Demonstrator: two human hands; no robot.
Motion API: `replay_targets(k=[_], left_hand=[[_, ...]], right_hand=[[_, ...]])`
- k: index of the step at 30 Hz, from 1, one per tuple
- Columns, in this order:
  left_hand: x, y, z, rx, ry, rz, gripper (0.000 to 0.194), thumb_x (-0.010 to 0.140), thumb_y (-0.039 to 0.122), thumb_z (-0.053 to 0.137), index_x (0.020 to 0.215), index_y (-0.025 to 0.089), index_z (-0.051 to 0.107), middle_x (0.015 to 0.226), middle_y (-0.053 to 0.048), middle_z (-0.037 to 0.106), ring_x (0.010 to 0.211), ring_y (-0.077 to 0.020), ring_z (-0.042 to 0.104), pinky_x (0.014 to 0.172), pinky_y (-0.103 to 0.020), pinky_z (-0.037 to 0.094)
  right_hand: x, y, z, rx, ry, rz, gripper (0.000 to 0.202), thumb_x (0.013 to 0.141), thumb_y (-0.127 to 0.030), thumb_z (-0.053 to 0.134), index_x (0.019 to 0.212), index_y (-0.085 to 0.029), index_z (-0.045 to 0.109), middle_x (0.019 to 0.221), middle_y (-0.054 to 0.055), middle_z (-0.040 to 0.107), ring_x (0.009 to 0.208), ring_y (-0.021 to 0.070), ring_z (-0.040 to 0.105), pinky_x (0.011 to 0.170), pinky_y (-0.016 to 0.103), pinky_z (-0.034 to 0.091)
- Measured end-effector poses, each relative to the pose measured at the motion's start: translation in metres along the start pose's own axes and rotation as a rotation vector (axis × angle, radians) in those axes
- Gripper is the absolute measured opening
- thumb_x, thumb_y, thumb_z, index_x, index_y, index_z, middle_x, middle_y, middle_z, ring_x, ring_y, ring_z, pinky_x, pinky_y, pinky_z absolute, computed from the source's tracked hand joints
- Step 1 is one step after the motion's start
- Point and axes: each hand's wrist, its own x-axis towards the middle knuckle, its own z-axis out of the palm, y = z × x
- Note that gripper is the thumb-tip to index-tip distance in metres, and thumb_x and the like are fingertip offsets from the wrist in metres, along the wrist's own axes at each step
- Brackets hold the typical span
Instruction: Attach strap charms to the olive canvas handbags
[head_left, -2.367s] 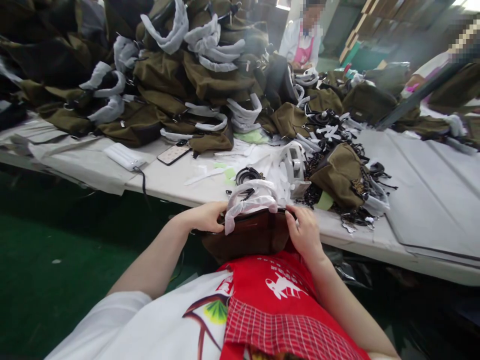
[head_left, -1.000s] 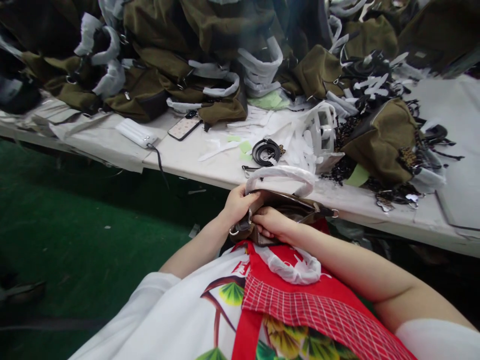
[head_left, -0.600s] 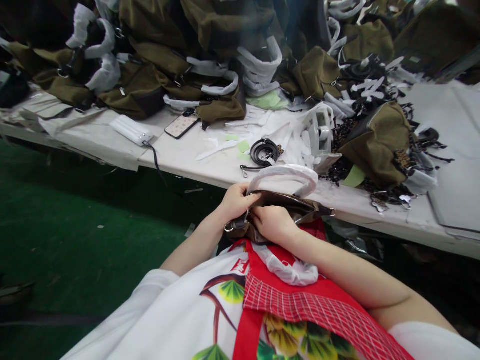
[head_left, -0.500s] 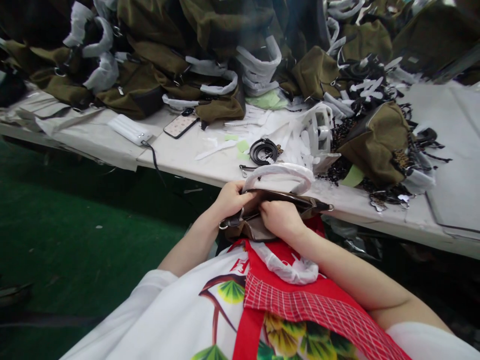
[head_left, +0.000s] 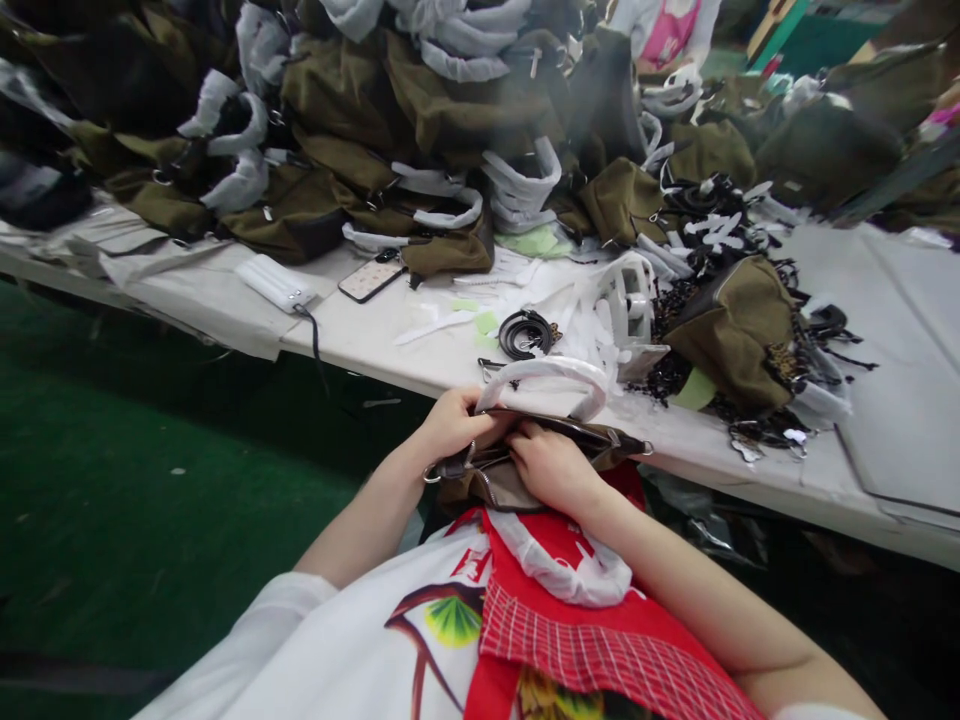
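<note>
An unzipped olive-brown handbag (head_left: pixel 457 492) rests against my front at the table edge, its two handles wrapped in white material. My left hand (head_left: pixel 456 422) grips the bag's rim at its left end, near a metal ring, the thumb reaching inside. My right hand (head_left: pixel 551 462) is at the bag's mouth with its fingers curled inside; the fingertips are partly hidden, and what they hold cannot be made out. Just beyond the bag, a coiled black strap (head_left: pixel 526 333) with a metal clip lies on the table.
Olive bags (head_left: pixel 450 110) are piled along the back of the table (head_left: pixel 352 345). A phone (head_left: pixel 371 276), a white device with a cable (head_left: pixel 275 283), a white dispenser (head_left: pixel 628 300) and dark straps under another bag (head_left: pixel 739 335) lie nearer. Another person (head_left: pixel 669 30) stands beyond.
The view has tilted up, so the scene sits lower and more of the background shows. My right hand's fingers have shifted slightly at the bag's mouth. My left hand keeps its hold.
</note>
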Motion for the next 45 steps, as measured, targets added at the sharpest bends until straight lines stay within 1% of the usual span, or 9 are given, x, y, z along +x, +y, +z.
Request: replay_targets(k=[3,8,14,17,20,23,35,41,45], left_hand=[[0.001,-0.004,-0.004,0.061,0.054,0.068,0.022,0.07,0.018,0.061,0.085,0.015,0.077,0.081,-0.001,0.069,0.077,-0.0175,0.063,0.071,-0.026,0.047],[0.005,-0.011,-0.01,0.21,0.28,0.175,0.019,0.069,0.012,0.061,0.079,0.018,0.076,0.074,0.001,0.06,0.074,-0.0146,0.059,0.07,-0.025,0.045],[-0.007,0.005,-0.017,0.211,0.386,0.209,0.011,0.072,0.015,0.061,0.071,0.019,0.071,0.075,0.0,0.059,0.074,-0.0147,0.058,0.069,-0.025,0.045],[-0.007,0.006,-0.023,0.238,0.348,0.178,0.01,0.071,0.019,0.061,0.073,0.019,0.071,0.079,-0.001,0.062,0.078,-0.0158,0.059,0.072,-0.025,0.046],[0.005,-0.008,-0.026,0.279,0.248,0.059,0.017,0.07,0.023,0.06,0.081,0.018,0.072,0.078,0.0,0.065,0.077,-0.0172,0.061,0.072,-0.027,0.046],[0.02,-0.021,-0.025,0.356,0.237,-0.025,0.017,0.07,0.023,0.058,0.079,0.016,0.071,0.072,0.0,0.066,0.071,-0.018,0.059,0.068,-0.027,0.045],[0.017,-0.017,-0.002,0.42,0.199,-0.016,0.022,0.077,0.034,0.055,0.072,0.017,0.068,0.069,-0.001,0.065,0.069,-0.0174,0.058,0.065,-0.026,0.041],[0.008,-0.005,-0.017,0.4,0.056,0.023,0.026,0.074,0.034,0.051,0.084,0.017,0.068,0.083,-0.003,0.071,0.079,-0.0213,0.062,0.074,-0.029,0.046],[0.006,-0.006,-0.025,0.441,0.066,0.059,0.026,0.072,0.037,0.052,0.081,0.019,0.067,0.086,-0.005,0.072,0.085,-0.0257,0.064,0.077,-0.032,0.048]], right_hand=[[-0.002,0.001,-0.001,0.022,-0.021,-0.072,0.02,0.092,-0.02,0.049,0.097,-0.017,0.068,0.111,0.012,0.064,0.094,0.0214,0.062,0.086,0.031,0.044],[-0.01,-0.003,-0.009,0.053,-0.086,-0.176,0.018,0.093,-0.02,0.05,0.097,-0.016,0.066,0.097,0.009,0.067,0.091,0.0197,0.063,0.082,0.028,0.044],[-0.019,-0.011,-0.023,0.063,-0.07,-0.183,0.016,0.093,-0.019,0.05,0.098,-0.017,0.065,0.097,0.007,0.066,0.084,0.0186,0.064,0.074,0.027,0.044],[-0.018,-0.012,-0.023,0.081,-0.067,-0.192,0.017,0.094,-0.019,0.049,0.101,-0.017,0.065,0.098,0.008,0.067,0.088,0.0198,0.065,0.076,0.028,0.045],[-0.012,-0.011,-0.017,0.114,-0.085,-0.172,0.02,0.094,-0.02,0.05,0.107,-0.017,0.065,0.103,0.009,0.067,0.092,0.021,0.066,0.079,0.029,0.046],[-0.007,-0.009,-0.009,0.158,-0.059,-0.144,0.025,0.094,-0.019,0.05,0.115,-0.016,0.063,0.109,0.01,0.067,0.099,0.0229,0.065,0.085,0.031,0.046],[-0.009,-0.002,-0.006,0.183,-0.087,-0.123,0.027,0.093,-0.022,0.054,0.117,-0.015,0.062,0.11,0.01,0.066,0.103,0.0212,0.063,0.091,0.03,0.045],[-0.01,0.001,-0.003,0.161,-0.011,-0.158,0.029,0.092,-0.024,0.054,0.118,-0.014,0.062,0.111,0.011,0.067,0.103,0.0214,0.064,0.09,0.03,0.047],[-0.008,0.004,0.001,0.127,0.029,-0.189,0.029,0.091,-0.026,0.056,0.117,-0.015,0.063,0.111,0.01,0.067,0.098,0.0209,0.065,0.084,0.029,0.05]])
